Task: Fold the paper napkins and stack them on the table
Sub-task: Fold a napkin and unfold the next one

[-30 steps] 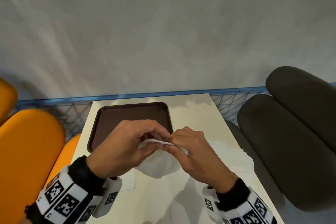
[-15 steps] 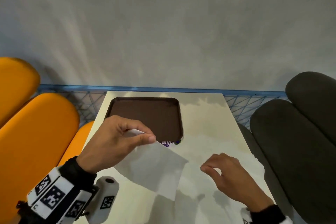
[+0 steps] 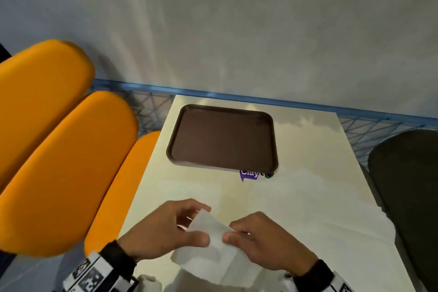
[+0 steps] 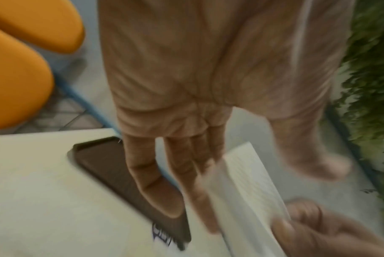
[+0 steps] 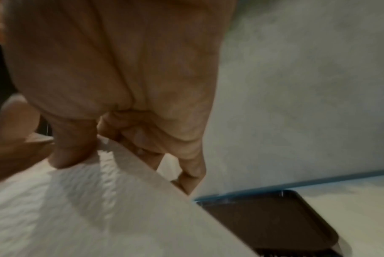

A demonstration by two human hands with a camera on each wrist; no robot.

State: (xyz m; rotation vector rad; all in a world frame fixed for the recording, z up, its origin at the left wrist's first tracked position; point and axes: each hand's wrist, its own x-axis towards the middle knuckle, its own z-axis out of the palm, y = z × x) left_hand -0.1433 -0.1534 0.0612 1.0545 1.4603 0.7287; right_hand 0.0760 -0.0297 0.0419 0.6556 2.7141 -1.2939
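One white paper napkin (image 3: 208, 256) hangs between my two hands above the near part of the cream table (image 3: 308, 197). My left hand (image 3: 201, 225) holds its left side, the thumb lying over the front and the fingers reaching behind the top corner. My right hand (image 3: 228, 232) pinches the right edge between thumb and curled fingers. In the left wrist view the napkin (image 4: 248, 182) stands edge-on beside my long fingers (image 4: 149, 175). The right wrist view shows my thumb (image 5: 72, 153) pressed on the napkin (image 5: 99, 208). Its lower part is hidden by my wrists.
A dark brown tray (image 3: 222, 140) lies at the far middle of the table, with a purple sticker (image 3: 251, 174) peeking out from under its near edge. Orange seats (image 3: 59, 161) stand left, a dark grey seat (image 3: 407, 197) right. A blue rail (image 3: 237, 97) runs behind.
My right hand, which had let go and hung apart, has come back and pinches the napkin's right edge. Both hands now sit lower, nearer the table's front edge.
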